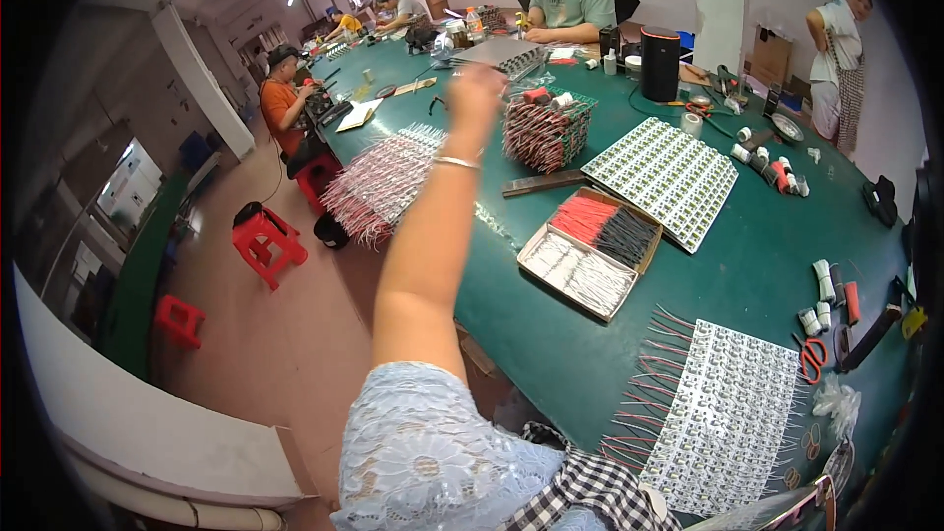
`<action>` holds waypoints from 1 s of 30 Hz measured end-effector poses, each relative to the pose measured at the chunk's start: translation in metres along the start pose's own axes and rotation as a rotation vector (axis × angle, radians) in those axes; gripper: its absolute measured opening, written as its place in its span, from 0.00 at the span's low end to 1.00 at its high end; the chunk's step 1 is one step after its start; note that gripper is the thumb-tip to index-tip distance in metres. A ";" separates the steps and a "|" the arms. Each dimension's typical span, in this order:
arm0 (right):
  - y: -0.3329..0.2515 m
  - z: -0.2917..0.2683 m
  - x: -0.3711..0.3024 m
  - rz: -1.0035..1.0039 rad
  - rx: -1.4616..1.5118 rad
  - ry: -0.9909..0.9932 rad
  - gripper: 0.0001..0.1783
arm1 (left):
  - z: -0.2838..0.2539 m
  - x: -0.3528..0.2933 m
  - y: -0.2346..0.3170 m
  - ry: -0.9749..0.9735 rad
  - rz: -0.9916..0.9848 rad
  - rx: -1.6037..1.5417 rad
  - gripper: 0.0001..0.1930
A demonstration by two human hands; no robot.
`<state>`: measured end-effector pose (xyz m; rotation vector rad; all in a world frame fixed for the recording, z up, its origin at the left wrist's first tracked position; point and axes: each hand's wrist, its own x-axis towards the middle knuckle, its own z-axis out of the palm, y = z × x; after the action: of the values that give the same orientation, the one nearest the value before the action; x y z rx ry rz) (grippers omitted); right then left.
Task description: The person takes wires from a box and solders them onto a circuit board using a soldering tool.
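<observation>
My left hand (477,91), a bangle on its wrist, reaches far out over the green table (747,280). Its fingers are blurred, so whether they hold anything is hidden from me. Just right of it stands a block of stacked circuit boards (546,133) with red and white wires, small rolls lying on top. Below and left of the hand spreads a wired panel (379,182) with many red and white leads, partly behind my forearm. My right hand does not show.
A box of red, black and white wires (580,275) lies mid-table beside a white board panel (669,177). Nearer is another wired panel (728,413), with orange-handled scissors (813,360). A black cylindrical speaker (660,64) stands farther back. Co-workers sit around the table; red stools (267,241) stand left.
</observation>
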<state>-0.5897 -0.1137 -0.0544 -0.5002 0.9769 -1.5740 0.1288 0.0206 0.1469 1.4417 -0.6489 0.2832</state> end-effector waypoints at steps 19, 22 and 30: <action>-0.029 0.043 -0.057 -0.131 0.133 -0.014 0.23 | 0.064 -0.134 0.023 -0.679 -0.476 -0.396 0.06; -0.028 0.044 -0.065 -0.162 0.136 -0.081 0.23 | 0.084 -0.182 0.035 -0.872 -0.489 -0.345 0.03; -0.029 0.052 -0.077 -0.157 0.150 -0.003 0.22 | 0.102 -0.256 0.030 -0.962 -0.604 -0.360 0.08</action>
<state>-0.5481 -0.0577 0.0134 -0.4828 0.8254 -1.7714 -0.1169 -0.0237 0.0253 1.2972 -0.9154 -1.0117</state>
